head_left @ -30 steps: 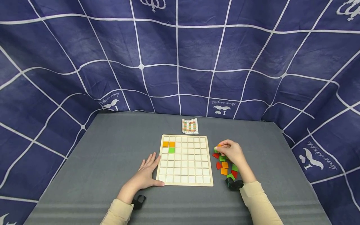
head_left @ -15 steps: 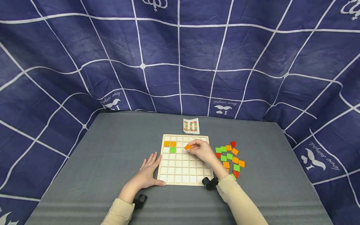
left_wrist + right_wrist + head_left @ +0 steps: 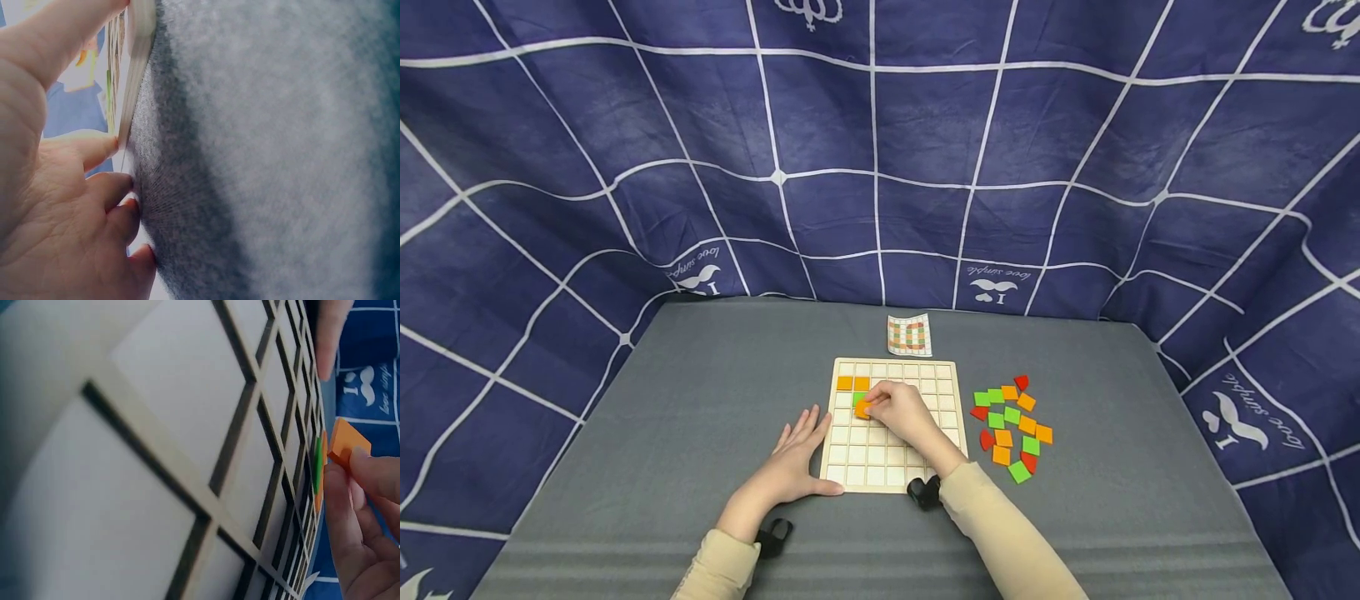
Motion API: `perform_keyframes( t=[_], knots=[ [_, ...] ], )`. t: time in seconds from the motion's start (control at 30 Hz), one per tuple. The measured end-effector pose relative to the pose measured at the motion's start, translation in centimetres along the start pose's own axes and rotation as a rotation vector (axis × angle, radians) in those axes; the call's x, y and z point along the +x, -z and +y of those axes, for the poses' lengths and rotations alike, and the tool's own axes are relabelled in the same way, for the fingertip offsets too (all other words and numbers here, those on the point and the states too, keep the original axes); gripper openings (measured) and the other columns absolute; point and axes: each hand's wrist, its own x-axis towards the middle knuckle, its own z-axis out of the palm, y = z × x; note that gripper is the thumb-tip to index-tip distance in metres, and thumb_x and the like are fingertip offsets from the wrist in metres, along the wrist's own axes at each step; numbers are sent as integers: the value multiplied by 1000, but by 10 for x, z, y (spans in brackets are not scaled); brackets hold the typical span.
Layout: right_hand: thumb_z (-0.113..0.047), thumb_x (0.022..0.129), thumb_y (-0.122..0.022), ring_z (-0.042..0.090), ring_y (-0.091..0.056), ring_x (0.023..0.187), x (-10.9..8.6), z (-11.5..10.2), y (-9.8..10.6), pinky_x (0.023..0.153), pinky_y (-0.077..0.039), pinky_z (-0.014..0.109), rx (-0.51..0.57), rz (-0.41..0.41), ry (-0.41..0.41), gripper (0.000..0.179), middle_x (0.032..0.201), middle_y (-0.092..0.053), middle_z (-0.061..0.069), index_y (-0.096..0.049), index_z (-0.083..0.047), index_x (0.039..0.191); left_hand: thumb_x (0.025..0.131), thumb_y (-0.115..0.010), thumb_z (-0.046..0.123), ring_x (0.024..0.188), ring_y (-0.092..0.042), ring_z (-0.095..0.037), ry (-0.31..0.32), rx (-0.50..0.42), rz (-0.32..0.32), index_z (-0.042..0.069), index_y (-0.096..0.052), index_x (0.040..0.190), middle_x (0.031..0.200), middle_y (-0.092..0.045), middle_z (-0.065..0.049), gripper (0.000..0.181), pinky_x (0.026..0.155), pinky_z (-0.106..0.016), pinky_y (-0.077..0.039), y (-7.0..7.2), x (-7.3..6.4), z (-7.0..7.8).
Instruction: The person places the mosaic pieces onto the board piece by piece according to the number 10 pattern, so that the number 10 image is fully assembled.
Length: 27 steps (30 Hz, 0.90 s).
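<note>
- Board (image 3: 876, 454): pale, square, gridded, flat on the tabletop (image 3: 722, 367) — one green tile (image 3: 860, 397) and two orange tiles (image 3: 845, 383) in its upper-left cells, left hand (image 3: 792, 465) touching its left edge.
- Tile (image 3: 862, 410): orange, square, tilted — pinched by the right hand (image 3: 904, 411) over the board.

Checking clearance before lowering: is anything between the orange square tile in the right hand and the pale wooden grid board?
Nothing visible stands between the orange tile and the board, though the right hand partly hides the board in the head view.
</note>
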Motion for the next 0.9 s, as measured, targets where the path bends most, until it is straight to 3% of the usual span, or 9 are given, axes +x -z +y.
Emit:
perform_keyframes(
  t=[0.2,0.7,0.9],
  knots=[
    [-5,84,-75,5,-59,68,3,0,-6,62,-51,17,-86,10,74,4,83,-71,4,-74,-8,87,66,-91,39,153,-9,-37,2,1,-6,6,-27,156,164,-12,-20,116,123,-58,-7,0,0,0],
    [-9,85,-76,8,-51,72,0,-10,-14,63,-47,16,-264,1,42,4,83,-60,2,-76,-5,86,66,-90,40,153,-8,-38,4,8,-16,5,-25,156,164,-11,-21,116,122,-58,-7,2,1,-1],
    [-9,84,-77,9,-55,73,-2,-9,-4,65,-49,18,-185,17,38,5,83,-62,2,-76,-6,88,66,-90,40,153,-8,-38,4,12,-15,5,-25,156,164,-12,-21,117,123,-58,-7,1,1,-1]
  ],
)
